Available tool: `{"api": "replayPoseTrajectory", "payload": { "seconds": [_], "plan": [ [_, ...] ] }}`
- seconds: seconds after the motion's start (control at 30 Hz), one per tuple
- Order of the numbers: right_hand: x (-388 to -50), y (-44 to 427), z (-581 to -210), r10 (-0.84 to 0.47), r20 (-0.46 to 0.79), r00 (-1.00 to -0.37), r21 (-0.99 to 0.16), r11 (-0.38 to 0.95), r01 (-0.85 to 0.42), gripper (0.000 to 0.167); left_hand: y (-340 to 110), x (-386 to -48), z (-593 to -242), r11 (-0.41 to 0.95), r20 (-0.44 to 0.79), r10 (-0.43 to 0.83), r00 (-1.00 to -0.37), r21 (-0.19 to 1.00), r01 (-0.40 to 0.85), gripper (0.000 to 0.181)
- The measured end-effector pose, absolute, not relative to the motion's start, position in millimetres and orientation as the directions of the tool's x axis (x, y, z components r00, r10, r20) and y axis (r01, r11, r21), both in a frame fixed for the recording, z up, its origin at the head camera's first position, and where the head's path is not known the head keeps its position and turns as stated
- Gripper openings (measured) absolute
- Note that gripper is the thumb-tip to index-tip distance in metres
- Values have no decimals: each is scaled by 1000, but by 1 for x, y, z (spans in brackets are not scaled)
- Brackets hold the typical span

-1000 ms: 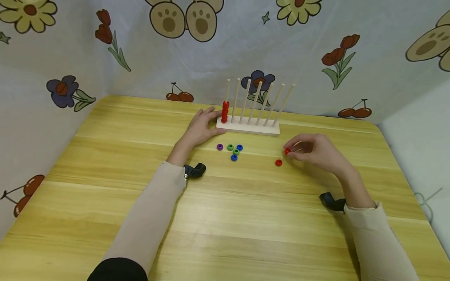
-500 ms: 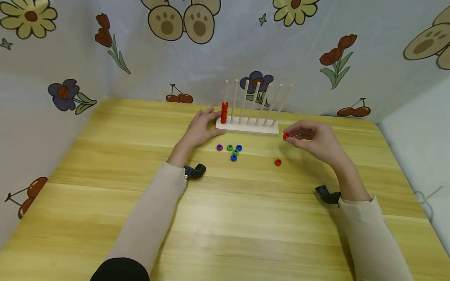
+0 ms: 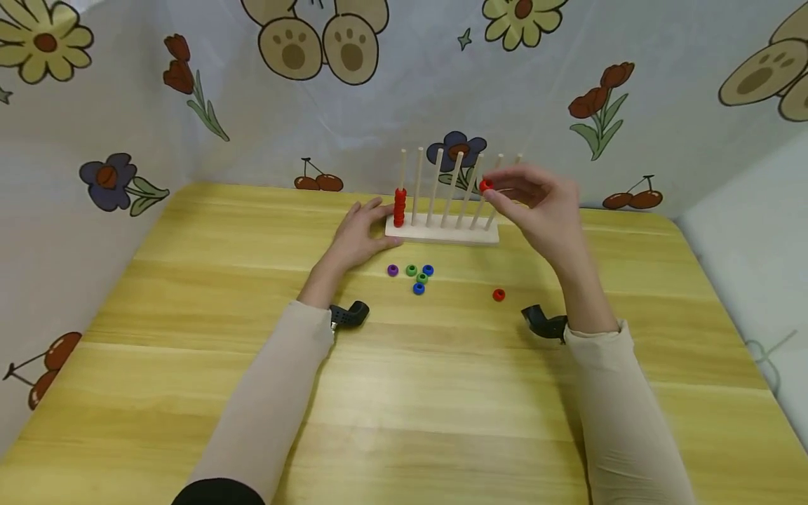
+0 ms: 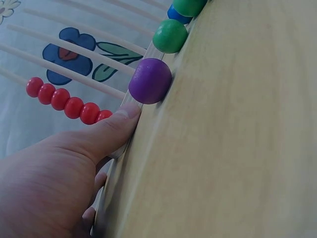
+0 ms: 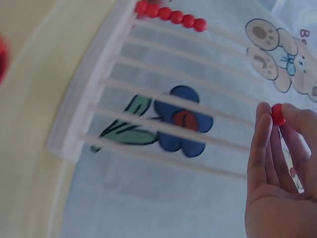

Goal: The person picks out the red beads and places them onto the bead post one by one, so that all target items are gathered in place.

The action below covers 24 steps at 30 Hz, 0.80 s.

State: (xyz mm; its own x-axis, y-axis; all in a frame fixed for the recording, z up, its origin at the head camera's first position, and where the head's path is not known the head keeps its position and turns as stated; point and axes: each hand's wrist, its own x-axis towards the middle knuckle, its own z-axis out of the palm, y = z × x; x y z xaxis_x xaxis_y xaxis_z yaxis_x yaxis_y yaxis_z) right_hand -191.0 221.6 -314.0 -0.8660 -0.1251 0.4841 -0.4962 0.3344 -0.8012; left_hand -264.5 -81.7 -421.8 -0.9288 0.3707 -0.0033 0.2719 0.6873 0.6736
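A wooden peg rack stands at the back of the table, with several red beads stacked on its leftmost peg. My left hand holds the left end of the base, thumb along the front and fingers behind, partly hidden. Between thumb and fingertips my right hand pinches a red bead, also plain in the right wrist view. It is raised in front of the pegs toward the rack's right side, near their upper ends. The other pegs in view carry no beads.
In front of the rack lie a purple bead, two green beads and two blue beads. A loose red bead lies farther right. A patterned cloth hangs behind the wooden table.
My right hand has lifted the red bead off the table and carried it up and left to the pegs. The left hand stays at the rack's end.
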Motion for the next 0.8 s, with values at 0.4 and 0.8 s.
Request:
{"api": "replayPoseTrajectory", "payload": {
  "seconds": [0.4, 0.8],
  "plan": [
    [-203, 158, -271, 34, 647, -762, -749, 217, -626, 19, -84, -264, -422, 678, 22, 387, -922, 671, 301, 74],
    [-240, 116, -282, -45, 681, -731, -632, 467, -618, 20, -84, -265, -420, 670, 58, 414, -908, 656, 347, 74]
  ]
}}
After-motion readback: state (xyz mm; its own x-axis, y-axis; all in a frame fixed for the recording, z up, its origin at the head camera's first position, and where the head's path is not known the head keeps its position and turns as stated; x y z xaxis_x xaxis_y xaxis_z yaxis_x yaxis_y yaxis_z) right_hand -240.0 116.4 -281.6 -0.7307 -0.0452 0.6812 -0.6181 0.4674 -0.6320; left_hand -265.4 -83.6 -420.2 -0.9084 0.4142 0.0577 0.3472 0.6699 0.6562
